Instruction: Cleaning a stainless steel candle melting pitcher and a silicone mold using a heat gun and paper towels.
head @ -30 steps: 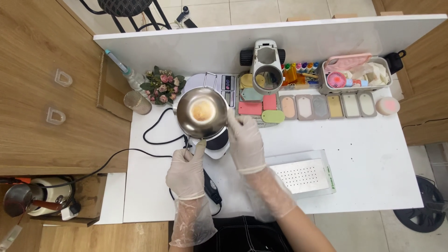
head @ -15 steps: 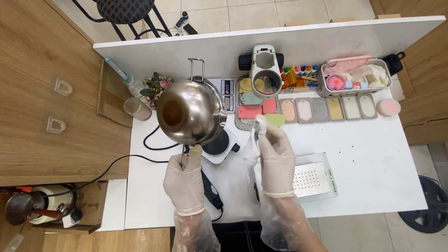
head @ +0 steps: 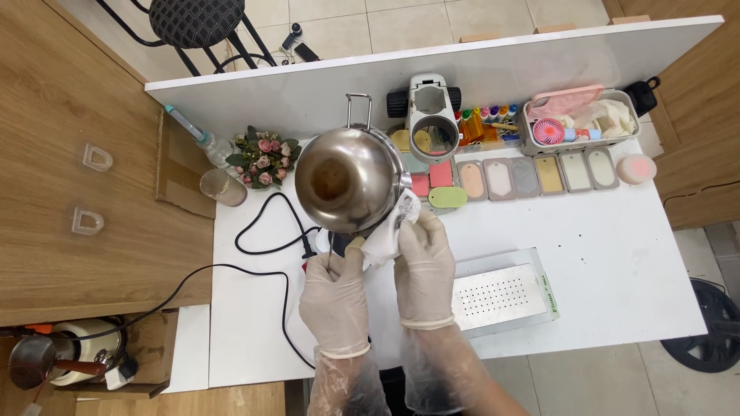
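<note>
Your left hand [head: 333,296] is clenched round the handle of the steel pot [head: 348,179]; your right hand [head: 422,266] grasps a white cloth [head: 389,231] pressed to the pot's side just above that grip.

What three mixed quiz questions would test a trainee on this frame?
1. True or false: the steel pot rests flat on the white table.
2. Which hand presses a white wipe to the pot's side? A left, B right.
3. Fill in: the perforated metal tray lies to the ___ of the right hand.

Key: 1 false, it is lifted and tilted, held by its handle in the left hand. 2 B. 3 right.
</note>
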